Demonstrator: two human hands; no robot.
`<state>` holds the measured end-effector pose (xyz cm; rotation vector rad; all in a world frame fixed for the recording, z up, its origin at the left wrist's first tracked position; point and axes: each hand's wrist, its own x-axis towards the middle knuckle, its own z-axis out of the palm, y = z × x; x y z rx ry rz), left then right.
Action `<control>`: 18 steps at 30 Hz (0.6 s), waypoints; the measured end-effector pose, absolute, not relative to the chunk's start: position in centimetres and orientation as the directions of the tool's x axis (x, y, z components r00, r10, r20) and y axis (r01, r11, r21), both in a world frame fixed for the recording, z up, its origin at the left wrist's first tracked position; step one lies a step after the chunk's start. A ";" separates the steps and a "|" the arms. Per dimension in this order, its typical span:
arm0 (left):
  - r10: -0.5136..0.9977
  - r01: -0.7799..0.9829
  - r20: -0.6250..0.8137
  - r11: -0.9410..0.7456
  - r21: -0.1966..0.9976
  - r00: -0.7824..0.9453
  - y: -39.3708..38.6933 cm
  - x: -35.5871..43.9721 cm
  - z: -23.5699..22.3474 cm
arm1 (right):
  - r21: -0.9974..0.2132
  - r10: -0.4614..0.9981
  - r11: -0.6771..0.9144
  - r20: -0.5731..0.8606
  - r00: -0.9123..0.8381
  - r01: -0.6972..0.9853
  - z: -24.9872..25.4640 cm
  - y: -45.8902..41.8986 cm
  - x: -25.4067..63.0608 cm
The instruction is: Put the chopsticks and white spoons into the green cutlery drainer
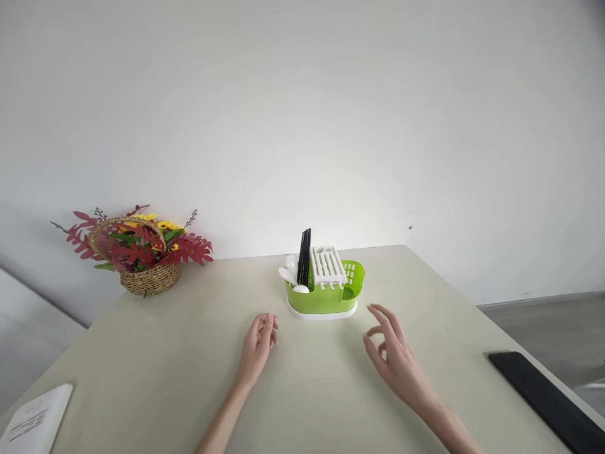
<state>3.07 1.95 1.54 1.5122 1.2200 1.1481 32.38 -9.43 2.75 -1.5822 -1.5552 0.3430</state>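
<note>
Near the middle of the table stands a green plastic cutlery caddy (319, 302) on a white base tray (326, 316). Black chopsticks (304, 258) rise upright from its left part, with white spoons (287, 275) leaning beside them. A white slotted knife rack (328, 266) with small hooks sits across its middle; the right part is a green basket section with cut-out holes. My left hand (258, 347) is in front and left of the caddy, fingers curled in and no object visible in it. To the front right, my right hand (394, 356) has its fingers apart, holding nothing. Neither hand touches the caddy.
A wicker basket (151, 280) of red and yellow artificial flowers is at the back left of the table (189, 366). At the near left edge lies a white box-like object (40, 416) with dark markings; a black flat object (543, 394) lies along the right edge. A wall rises behind.
</note>
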 end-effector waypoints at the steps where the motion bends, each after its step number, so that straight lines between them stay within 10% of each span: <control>1: 0.984 0.158 0.138 -0.155 0.975 0.115 1.9 2.9 1.6 | -0.693 0.912 0.168 0.380 0.156 0.701 3.0 -8.0 32.1; 18: 0.963 0.152 0.156 -0.192 0.970 0.220 2.0 2.1 -0.3 | -0.481 0.917 0.097 0.383 0.109 0.871 -0.5 3.1 36.1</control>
